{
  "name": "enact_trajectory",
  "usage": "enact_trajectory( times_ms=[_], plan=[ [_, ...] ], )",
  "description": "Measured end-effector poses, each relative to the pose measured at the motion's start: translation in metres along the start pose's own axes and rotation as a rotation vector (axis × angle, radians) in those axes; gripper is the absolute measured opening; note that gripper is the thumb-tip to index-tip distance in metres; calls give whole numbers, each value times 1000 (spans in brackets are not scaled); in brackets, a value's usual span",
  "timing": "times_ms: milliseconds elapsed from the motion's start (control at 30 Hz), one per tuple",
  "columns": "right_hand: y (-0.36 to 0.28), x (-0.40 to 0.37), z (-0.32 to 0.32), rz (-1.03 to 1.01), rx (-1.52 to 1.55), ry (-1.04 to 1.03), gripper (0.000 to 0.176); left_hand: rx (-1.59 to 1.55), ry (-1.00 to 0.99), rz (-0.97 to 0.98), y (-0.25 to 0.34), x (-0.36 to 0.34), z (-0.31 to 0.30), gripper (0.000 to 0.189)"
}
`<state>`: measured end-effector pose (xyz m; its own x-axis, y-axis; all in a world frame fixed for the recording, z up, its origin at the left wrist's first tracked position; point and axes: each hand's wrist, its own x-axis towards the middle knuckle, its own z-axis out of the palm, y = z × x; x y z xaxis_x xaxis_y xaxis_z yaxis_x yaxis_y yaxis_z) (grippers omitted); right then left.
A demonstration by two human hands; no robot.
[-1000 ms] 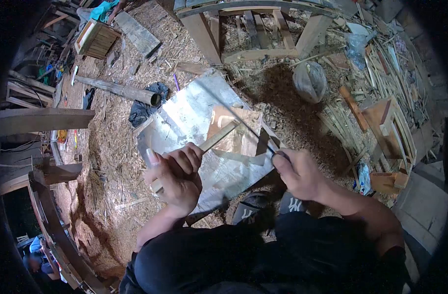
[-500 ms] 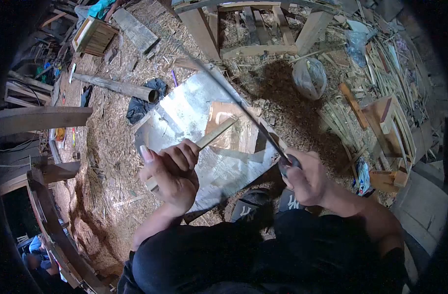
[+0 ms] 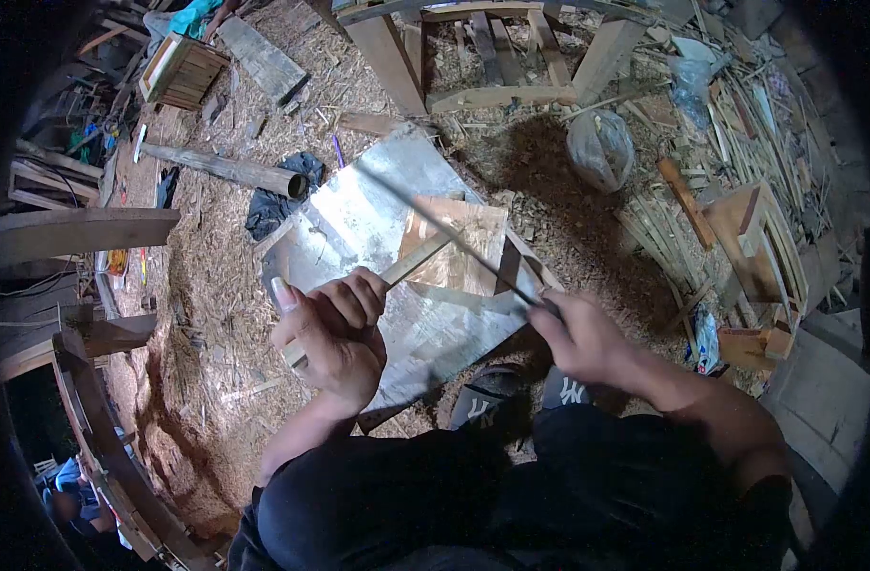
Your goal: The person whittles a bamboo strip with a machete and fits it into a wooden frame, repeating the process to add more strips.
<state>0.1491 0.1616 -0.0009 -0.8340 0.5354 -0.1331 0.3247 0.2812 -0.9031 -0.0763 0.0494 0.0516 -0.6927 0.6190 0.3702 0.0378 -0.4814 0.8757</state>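
My left hand [image 3: 335,335] is closed round a narrow strip of wood [image 3: 418,260], which slants up to the right and pokes out below the fist too. In my right hand [image 3: 585,335] is the dark handle of a long knife [image 3: 423,211], its thin blade blurred and pointing up to the left. The blade crosses the strip's far end in this view. Beneath both lies a flat wooden block [image 3: 484,228], on a scuffed silvery-grey sheet [image 3: 444,333] on the floor.
Wood shavings cover the floor. A bamboo pole [image 3: 230,171] and a black plastic bag [image 3: 268,211] lie left of the sheet. A clear plastic bag [image 3: 601,152], an orange-brown wooden bar [image 3: 687,205] and thin wood strips [image 3: 655,238] lie right. Another person [image 3: 73,495] is at lower left.
My right hand has shifted slightly up and left, and the knife blade has swung down nearer the block. My left hand and the strip stay almost in place.
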Motion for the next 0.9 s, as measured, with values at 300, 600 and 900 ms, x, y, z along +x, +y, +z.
enact_trajectory(
  times_ms=[300,600,900],
  plan=[
    [-29,-2,-21,-19,265,-14,49,-23,15,-28,-2,-3,-7,58],
    [8,-6,-10,385,395,-210,54,-62,-19,-46,-2,-8,-13,56],
    [-12,-10,-12,-22,290,-53,55,-124,-3,-89,-4,-6,-19,55]
  ],
)
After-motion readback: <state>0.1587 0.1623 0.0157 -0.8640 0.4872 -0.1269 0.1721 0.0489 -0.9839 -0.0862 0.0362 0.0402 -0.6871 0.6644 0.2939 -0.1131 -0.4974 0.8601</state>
